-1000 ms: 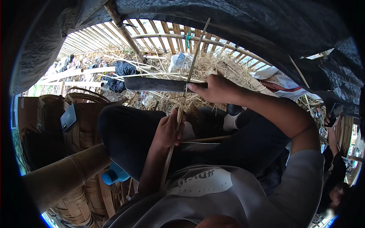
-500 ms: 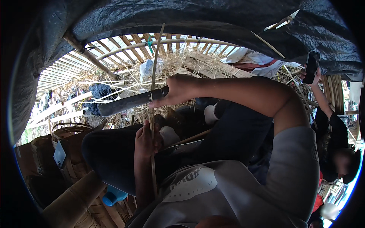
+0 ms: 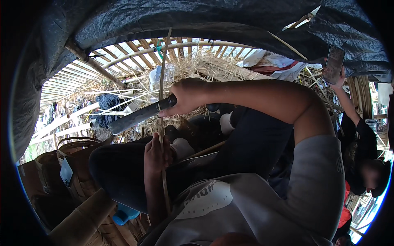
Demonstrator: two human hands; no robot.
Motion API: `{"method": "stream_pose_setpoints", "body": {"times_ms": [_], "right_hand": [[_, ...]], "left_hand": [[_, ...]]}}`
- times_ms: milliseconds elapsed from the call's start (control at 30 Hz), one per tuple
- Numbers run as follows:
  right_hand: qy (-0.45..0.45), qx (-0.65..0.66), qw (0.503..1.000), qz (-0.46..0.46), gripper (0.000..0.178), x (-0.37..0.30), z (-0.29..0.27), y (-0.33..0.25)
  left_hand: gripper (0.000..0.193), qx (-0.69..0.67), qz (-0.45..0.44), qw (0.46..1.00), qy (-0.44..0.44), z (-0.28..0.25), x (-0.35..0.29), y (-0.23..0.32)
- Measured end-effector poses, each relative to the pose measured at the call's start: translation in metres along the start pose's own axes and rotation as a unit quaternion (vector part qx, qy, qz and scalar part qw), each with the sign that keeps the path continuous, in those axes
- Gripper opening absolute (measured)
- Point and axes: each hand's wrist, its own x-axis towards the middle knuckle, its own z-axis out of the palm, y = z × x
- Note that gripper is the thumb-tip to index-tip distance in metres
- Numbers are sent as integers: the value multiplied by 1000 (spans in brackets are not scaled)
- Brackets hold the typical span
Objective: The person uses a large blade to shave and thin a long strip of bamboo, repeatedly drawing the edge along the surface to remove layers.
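Note:
My right hand (image 3: 188, 96) is closed around the handle end of a machete (image 3: 137, 117) with a broad, dark blade that points left and slightly down. Its thumb lies against a long, thin bamboo strip (image 3: 163, 67), which crosses the blade near the hand. The strip stands almost upright in the view, running from below the dark sheeting down to my lap. Lower on it, just under the blade, my left hand (image 3: 157, 153) is wrapped round the strip. Where the cutting edge meets the strip is too small to make out.
Bamboo shavings (image 3: 205, 67) litter the ground beyond my knees, before a slatted bamboo fence (image 3: 143, 49). Dark sheeting (image 3: 184, 16) hangs overhead. Woven baskets (image 3: 49, 168), a thick bamboo pole (image 3: 82, 219) and a blue bottle (image 3: 124, 214) lie left. At right, another person holds a phone (image 3: 334, 63).
My right hand and the machete have shifted slightly left, and the blade tilts a little more steeply. The strip's upper end has moved left. The other person's phone has turned.

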Motion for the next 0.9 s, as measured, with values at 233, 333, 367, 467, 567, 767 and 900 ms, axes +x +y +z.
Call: {"method": "stream_pose_setpoints", "body": {"times_ms": [233,333,367,467,567,767,900], "right_hand": [[-16,-15,1000,-12,68,3,-5,3],[-62,-26,998,-6,65,2,-17,1],[-82,-33,996,-1,65,2,-19,0],[-106,-47,993,22,64,5,-17,0],[-149,-5,985,90,64,1,-23,-13],[-77,-160,983,44,51,-7,-24,-23],[-16,-139,990,19,51,-8,-20,-19]], "left_hand": [[54,24,12,1000,0,4,-3,2],[54,25,12,1000,-9,5,-1,-1],[53,30,11,999,-9,6,-1,-1],[53,46,17,999,-14,10,-2,0],[54,53,20,998,-7,8,1,-4],[53,67,14,998,9,9,3,-7],[53,59,-1,998,8,10,0,-4]]}}
